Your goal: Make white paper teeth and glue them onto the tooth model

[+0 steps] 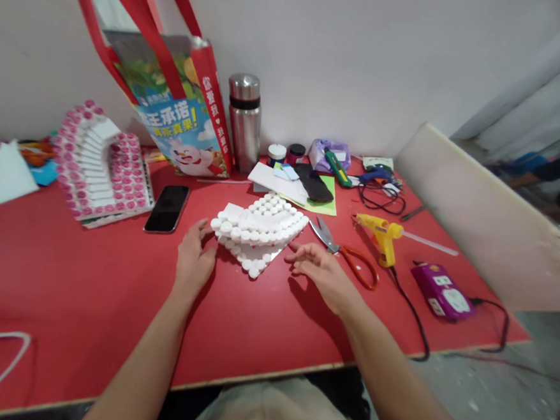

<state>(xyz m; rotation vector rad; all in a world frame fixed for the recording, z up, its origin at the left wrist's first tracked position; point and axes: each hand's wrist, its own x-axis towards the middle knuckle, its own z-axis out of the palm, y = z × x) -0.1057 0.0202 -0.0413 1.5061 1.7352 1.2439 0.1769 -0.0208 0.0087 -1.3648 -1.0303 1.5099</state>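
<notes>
A white craft piece (pixel 257 237), built of white board and edged with rows of small round white pieces, lies near the middle of the red table. My left hand (pixel 194 257) rests at its left side, fingers curved and apart with nothing in them; whether the fingertips touch the craft I cannot tell. On the other side, my right hand (pixel 320 271) hovers by its lower right edge, fingers spread and holding nothing. Close to that hand are scissors (pixel 345 250) with orange handles, blades partly apart.
Right of the scissors lie a yellow glue gun (pixel 382 231) and a purple power box (pixel 442 291) with cords. Behind stand a steel flask (pixel 246 123) and a printed bag (pixel 182 114). A phone (pixel 167 208) and a pink-and-white craft (pixel 102 165) sit left. A pale board (pixel 492 221) borders the right.
</notes>
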